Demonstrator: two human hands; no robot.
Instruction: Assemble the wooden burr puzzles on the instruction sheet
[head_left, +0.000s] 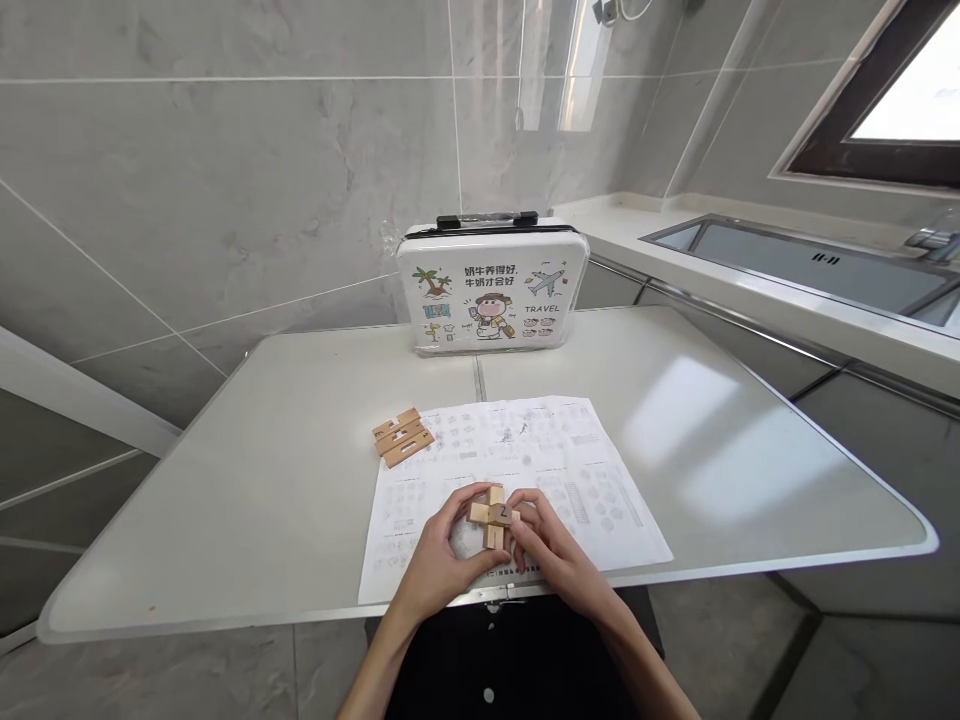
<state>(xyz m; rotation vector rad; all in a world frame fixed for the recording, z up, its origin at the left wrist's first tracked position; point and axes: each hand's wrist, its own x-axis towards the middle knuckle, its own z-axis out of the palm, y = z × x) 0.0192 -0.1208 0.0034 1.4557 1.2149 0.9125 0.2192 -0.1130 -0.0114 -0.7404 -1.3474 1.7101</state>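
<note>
Handling of a cross-shaped wooden block puzzle above a printed instruction sheet. The white-topped folding table point(202, 480) extends around the printed instruction sheet point(461, 455) on every side, the sheet's near edge lying close to the table's own. Beyond the sheet stands a white cartoon-printed travel case point(491, 285), upright, its black handle uppermost. Over the near part of the sheet, the left hand point(439, 550) and the right hand point(553, 545) face each other, brought close together with the puzzle clasped between them. Across the sheet's far-left corner, and partly beyond it, lie slotted flat wooden pieces point(403, 447), touched by neither hand. The cross-shaped wooden block puzzle point(493, 516) is over the sheet's near middle, fingertips of the left hand at its left side, those of the right at its right arm; a dark mark on its upper face resembles a 2 or a Z. The step in hand appears to be the fitting or checking of crossed bars; the next move, by this judgement, calls for a steady hold on one side and light, square pressure from the other, lest a bar slip out of line
</note>
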